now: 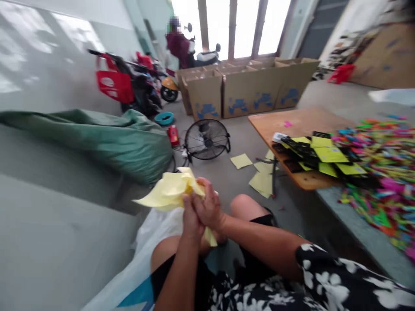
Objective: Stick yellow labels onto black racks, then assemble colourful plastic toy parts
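We have both hands together, pressed close and closed around crumpled yellow paper (164, 192). Left hand (192, 218) grips it from the near side, thumb up against the bunched part; right hand (210, 206) is folded over it just to the right, fingers curled. Fingers overlap, so we can't tell exactly which ones pinch where. Most of the paper fans out ahead and to the left of the hands, creased, with a loose corner pointing left; a narrow end pokes out below them.

Under and left of the hands we see a white bag (147, 250), beside the bare knee. Ahead and right of the hands, flat yellow sheets (261, 183) lie on the floor, some near the leg of a table (266, 125). Straight ahead, farther off, a black fan (208, 142); just left of it a red box (173, 136), then a blue basin (162, 122). Beyond all that, a row of cardboard boxes (249, 93), tops open, and a person (179, 45) by a scooter.

Well to the right of the hands, we mark black-and-yellow cards (330, 154) heaped on the table, and past them a big pile of small colourful pieces (382, 160), too blurred to identify. Left of the hands, a green cover (136, 142); farther ahead on that side, a red bag (114, 85).
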Tool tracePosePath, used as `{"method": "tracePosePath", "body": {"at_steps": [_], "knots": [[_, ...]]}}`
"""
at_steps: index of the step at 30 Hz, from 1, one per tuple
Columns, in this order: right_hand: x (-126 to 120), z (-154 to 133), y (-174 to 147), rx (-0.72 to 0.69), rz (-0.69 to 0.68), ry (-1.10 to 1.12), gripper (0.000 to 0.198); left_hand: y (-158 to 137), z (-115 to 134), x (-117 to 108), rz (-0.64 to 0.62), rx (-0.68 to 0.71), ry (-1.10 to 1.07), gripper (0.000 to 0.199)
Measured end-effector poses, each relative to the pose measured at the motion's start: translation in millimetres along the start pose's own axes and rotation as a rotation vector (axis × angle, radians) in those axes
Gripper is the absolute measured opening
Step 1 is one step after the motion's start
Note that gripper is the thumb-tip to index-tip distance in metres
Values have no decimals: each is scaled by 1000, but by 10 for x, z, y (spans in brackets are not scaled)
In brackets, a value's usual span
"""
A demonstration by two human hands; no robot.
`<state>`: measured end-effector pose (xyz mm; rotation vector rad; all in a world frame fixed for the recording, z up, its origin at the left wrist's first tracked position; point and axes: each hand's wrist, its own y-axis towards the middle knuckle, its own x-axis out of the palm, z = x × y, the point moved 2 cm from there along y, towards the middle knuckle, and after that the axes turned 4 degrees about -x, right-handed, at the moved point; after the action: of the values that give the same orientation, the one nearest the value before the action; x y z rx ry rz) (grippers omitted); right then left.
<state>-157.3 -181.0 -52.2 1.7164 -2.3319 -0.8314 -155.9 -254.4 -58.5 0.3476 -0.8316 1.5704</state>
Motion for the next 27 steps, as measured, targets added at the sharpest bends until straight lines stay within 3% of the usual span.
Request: {"method": "tracePosePath", "body": {"at_steps": [2,6,8,11,14,16,17,19,21,23,27], "knots": [[-49,-41,144,-25,-22,12,52,74,69,98,-51,11,64,75],[-184,114,430,-36,-118,26,59,485,-38,312,-54,48,147,51],[-213,328,623,56,-144,48,56,797,-187,400,-27,45,140,39],[-185,841,1066,351,-228,168,46,1337,-469,486,44,46,100,29],[-196,1564,1622,697,-426,431,38,1899,-799,506,92,-15,85,29],[-339,2147,1930,837,-508,518,33,2270,-1038,445,151,-126,96,29],[-471,2474,2033,872,-460,439,30,2449,-1155,381,205,-180,111,28],[-830,3157,2092,894,-224,67,25,2784,-1370,183,325,-250,164,26],[-1176,3824,1934,954,-77,-164,23,3065,-1556,-92,397,-284,217,26],[-1435,4467,1635,1043,-17,-289,33,3272,-1719,-412,402,-327,253,28],[-1634,5552,955,1133,69,-517,43,3476,-1989,-1019,373,-475,349,36]]}}
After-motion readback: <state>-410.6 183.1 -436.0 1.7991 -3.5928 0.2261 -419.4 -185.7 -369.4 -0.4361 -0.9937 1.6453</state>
